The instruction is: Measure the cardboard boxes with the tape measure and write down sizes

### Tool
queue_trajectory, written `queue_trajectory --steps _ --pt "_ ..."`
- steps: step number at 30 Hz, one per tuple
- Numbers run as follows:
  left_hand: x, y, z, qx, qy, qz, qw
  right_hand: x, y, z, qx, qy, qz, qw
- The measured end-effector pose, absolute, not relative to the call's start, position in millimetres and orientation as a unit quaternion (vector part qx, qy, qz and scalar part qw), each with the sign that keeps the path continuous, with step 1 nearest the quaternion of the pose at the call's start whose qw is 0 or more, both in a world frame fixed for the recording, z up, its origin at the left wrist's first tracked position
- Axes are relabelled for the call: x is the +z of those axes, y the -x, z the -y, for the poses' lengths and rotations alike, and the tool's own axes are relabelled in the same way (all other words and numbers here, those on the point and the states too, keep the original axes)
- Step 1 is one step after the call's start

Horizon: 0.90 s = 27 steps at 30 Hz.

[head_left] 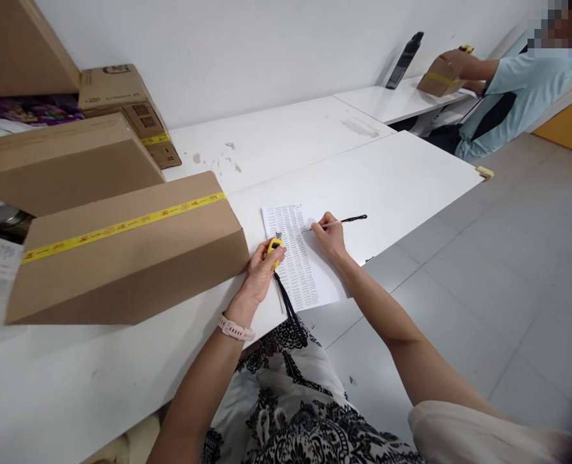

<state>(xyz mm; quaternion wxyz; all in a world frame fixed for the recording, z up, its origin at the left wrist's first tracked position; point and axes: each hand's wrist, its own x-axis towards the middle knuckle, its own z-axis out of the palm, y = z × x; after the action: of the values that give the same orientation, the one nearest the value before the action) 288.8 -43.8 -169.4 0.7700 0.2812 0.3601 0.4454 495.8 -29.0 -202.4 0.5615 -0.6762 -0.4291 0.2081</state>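
Note:
My left hand [261,270] is closed around a small yellow device [275,247] with a dark window, which resembles a tape measure. A black strap [288,303] hangs from it past the table edge, and a small metal piece shows at its upper end. Beneath it lies a white sheet [310,283] printed with columns of tiny text, too small to read. My right hand [331,237] grips a slim pen [346,221] with a dark end, its tip at the paper near the printed columns. Left of my left hand sits a taped cardboard box [170,251].
More cardboard boxes [64,154] crowd the left side, one small printed carton [126,106] by the wall. At the far right, a person in a light blue shirt [522,96] handles a box [440,77] beside a black bottle [405,61]. The white table [392,174] ends above grey floor.

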Motion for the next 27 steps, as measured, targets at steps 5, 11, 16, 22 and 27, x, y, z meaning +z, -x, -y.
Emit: queue_trajectory --steps 5,11,16,22,27 --pt "-170.0 -288.5 44.2 0.448 -0.279 -0.359 0.770 -201.5 -496.0 28.9 0.206 0.681 0.435 0.552" --pt "-172.1 -287.0 43.3 0.443 -0.292 -0.348 0.773 -201.2 -495.7 29.7 0.207 0.683 0.432 0.551" --pt "-171.6 -287.3 43.0 0.445 -0.285 -0.352 0.773 -202.4 -495.2 29.2 0.219 0.679 0.425 0.558" --pt "-169.8 -287.5 44.1 0.449 -0.285 -0.352 0.770 -204.3 -499.7 27.9 0.181 0.661 0.444 0.577" --pt "-173.1 -286.6 43.5 0.449 -0.289 -0.346 0.772 -211.0 -503.2 27.6 0.108 0.698 0.518 0.483"
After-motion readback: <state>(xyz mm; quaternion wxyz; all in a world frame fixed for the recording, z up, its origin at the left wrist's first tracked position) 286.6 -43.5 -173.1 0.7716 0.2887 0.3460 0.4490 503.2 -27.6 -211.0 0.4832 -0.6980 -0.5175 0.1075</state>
